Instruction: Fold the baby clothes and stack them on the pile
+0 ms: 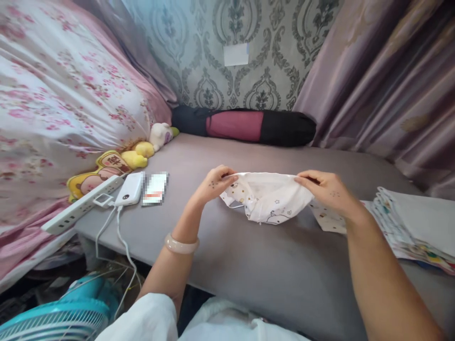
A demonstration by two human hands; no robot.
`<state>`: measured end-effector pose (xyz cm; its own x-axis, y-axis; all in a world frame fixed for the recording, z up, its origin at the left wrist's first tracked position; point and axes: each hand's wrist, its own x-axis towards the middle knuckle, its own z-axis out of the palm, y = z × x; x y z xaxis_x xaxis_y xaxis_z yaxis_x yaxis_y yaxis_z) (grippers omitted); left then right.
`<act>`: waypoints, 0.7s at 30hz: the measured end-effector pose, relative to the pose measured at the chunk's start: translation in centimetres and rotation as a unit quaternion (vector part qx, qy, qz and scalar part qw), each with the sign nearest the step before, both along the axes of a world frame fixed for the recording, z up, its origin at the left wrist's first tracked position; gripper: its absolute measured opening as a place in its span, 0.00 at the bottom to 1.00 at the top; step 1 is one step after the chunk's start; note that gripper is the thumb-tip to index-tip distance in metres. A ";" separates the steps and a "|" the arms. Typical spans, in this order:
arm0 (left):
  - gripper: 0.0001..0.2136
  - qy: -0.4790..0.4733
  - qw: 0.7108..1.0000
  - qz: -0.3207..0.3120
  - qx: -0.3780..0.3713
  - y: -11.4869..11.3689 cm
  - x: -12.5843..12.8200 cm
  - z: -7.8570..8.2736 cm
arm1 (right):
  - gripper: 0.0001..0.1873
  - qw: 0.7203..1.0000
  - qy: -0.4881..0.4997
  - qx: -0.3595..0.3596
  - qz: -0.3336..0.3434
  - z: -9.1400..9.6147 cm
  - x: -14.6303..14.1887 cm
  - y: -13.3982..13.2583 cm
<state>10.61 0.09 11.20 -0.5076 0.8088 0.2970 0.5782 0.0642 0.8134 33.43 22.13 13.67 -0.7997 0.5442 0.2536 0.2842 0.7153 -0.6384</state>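
A small white cloth garment [275, 194] with printed stars and little drawings is stretched between my two hands above the grey surface. My left hand [215, 183] pinches the left end of its upper edge, thumb against fingers. At the other end, my right hand [327, 189] grips the same edge, so the top is held taut and the lower part sags in folds. The garment's exact kind is not clear. Beneath my right hand lies a pale printed cloth [329, 222], partly covered by the hand. Farther right is a stack of folded cloths [415, 225].
A power strip [83, 203], a white power bank [130, 189] with cables and a blurred-out phone-sized object [155, 188] lie at left. Plush toys [137, 154] line the floral curtain. A black and pink bag [241, 125] lies at the back. A turquoise fan [67, 315] stands lower left.
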 end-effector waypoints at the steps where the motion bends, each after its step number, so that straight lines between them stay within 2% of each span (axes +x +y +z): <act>1: 0.11 0.003 1.000 0.002 0.004 -0.2 0.0 0.1 | 0.20 1.000 0.002 0.006 0.000 0.1 0.2 -0.2; 4: 0.12 0.000 1.000 0.013 0.025 -0.6 0.1 0.5 | 0.22 1.000 0.016 0.022 0.003 0.6 0.8 -0.6; 7: 0.11 0.015 0.999 0.016 0.046 -1.0 0.2 1.8 | 0.24 1.000 0.020 0.023 0.003 1.7 1.4 -0.9; 14: 0.10 0.109 0.991 -0.026 0.066 -1.7 -0.2 8.4 | 0.27 0.999 0.004 -0.041 0.032 6.5 2.2 -0.8; 16: 0.10 0.120 0.991 -0.019 0.064 -1.4 -0.9 9.8 | 0.26 0.999 0.014 -0.044 0.026 7.7 2.0 -0.6; 18: 0.10 0.129 0.990 -0.002 0.062 -0.8 -1.7 10.5 | 0.23 1.000 0.019 -0.019 0.011 8.3 1.7 -0.3; 21: 0.09 0.155 0.987 0.009 0.040 0.2 -2.7 10.7 | 0.21 0.999 0.016 0.035 0.007 8.6 1.1 0.4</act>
